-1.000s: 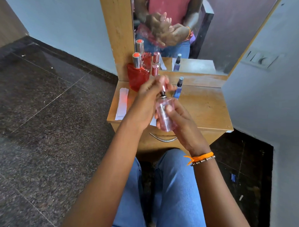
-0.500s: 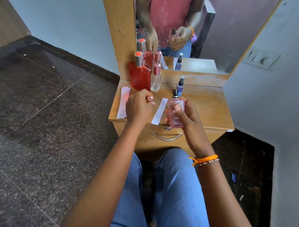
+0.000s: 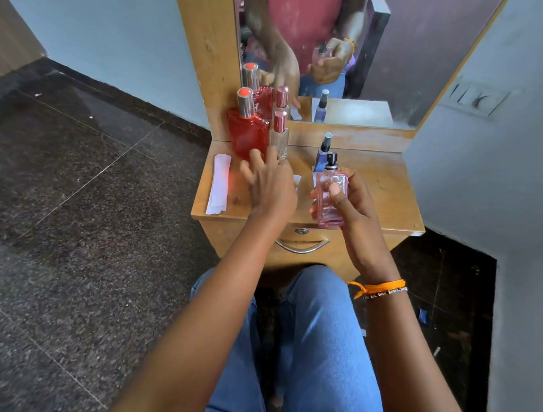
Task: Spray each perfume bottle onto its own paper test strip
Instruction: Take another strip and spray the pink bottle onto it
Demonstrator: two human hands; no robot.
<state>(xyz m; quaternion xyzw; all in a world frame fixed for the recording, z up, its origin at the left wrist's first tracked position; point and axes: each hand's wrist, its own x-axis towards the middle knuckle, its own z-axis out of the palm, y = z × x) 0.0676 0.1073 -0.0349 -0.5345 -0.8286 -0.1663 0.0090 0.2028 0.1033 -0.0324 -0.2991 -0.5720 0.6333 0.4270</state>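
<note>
My right hand (image 3: 355, 209) grips a pink perfume bottle (image 3: 330, 197) upright over the table's front edge, its black spray nozzle bare. My left hand (image 3: 271, 184) lies over the table with fingers spread, its fingertips next to the base of the red bottle (image 3: 247, 136) and the small clear bottle with a pink cap (image 3: 279, 137). I see no cap in it. A white paper strip (image 3: 297, 180) pokes out from under that hand. A blue spray bottle (image 3: 323, 155) stands behind the pink one. More strips (image 3: 219, 185) lie at the table's left edge.
The small wooden dressing table (image 3: 386, 192) has a mirror (image 3: 379, 54) at its back, a drawer with a metal handle (image 3: 302, 246) below, and walls close on the right. My knees in jeans sit just in front of it.
My left hand, which pinched the pink cap, has moved forward toward the red and clear bottles and spread its fingers. My right hand still holds the pink bottle, shifted slightly right.
</note>
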